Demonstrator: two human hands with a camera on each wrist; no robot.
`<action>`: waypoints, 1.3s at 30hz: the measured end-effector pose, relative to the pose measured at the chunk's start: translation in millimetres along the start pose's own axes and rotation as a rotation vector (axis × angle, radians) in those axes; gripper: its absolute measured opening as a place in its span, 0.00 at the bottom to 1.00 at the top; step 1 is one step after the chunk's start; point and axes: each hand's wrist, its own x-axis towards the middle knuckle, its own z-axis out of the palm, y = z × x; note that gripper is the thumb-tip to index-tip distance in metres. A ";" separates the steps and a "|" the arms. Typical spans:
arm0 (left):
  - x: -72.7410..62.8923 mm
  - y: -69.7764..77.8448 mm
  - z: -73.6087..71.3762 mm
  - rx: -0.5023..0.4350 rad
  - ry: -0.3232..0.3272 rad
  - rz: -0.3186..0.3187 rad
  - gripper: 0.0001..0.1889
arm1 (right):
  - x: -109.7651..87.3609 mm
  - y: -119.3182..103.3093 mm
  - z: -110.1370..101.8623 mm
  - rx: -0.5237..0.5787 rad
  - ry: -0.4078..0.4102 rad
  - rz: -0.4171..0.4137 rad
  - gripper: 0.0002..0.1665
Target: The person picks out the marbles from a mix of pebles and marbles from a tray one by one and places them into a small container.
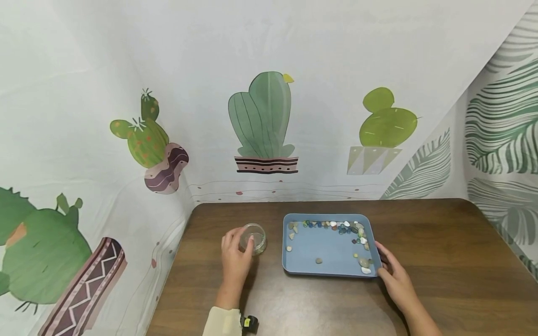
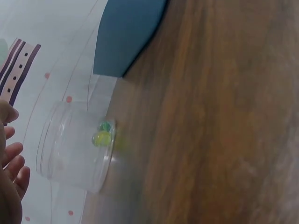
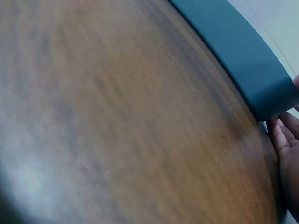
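Observation:
My left hand (image 1: 236, 254) is over a clear round jar (image 1: 259, 243) on the left part of the table. In the left wrist view its loosely bent fingers (image 2: 14, 151) are just beyond the rim of the jar, with a gap between. A yellow glass marble (image 2: 102, 138) and a green one (image 2: 104, 126) lie at the jar's bottom. My right hand (image 1: 395, 275) grips the right side of a blue rectangular tray (image 1: 328, 274) near its front corner, fingertips at the bottom edge in the right wrist view. Pebbles and glass marbles line the tray's back and right sides.
A few pebbles lie along the tray's left side, and a single brown pebble (image 1: 319, 261) sits toward its front. The brown wooden table (image 1: 454, 261) ends at the back against a white cloth (image 1: 332, 56) printed with cacti.

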 end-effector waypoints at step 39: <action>-17.3 62.3 69.7 -0.051 -0.320 0.103 0.17 | -1.0 -3.5 -0.7 0.011 -0.019 0.034 0.42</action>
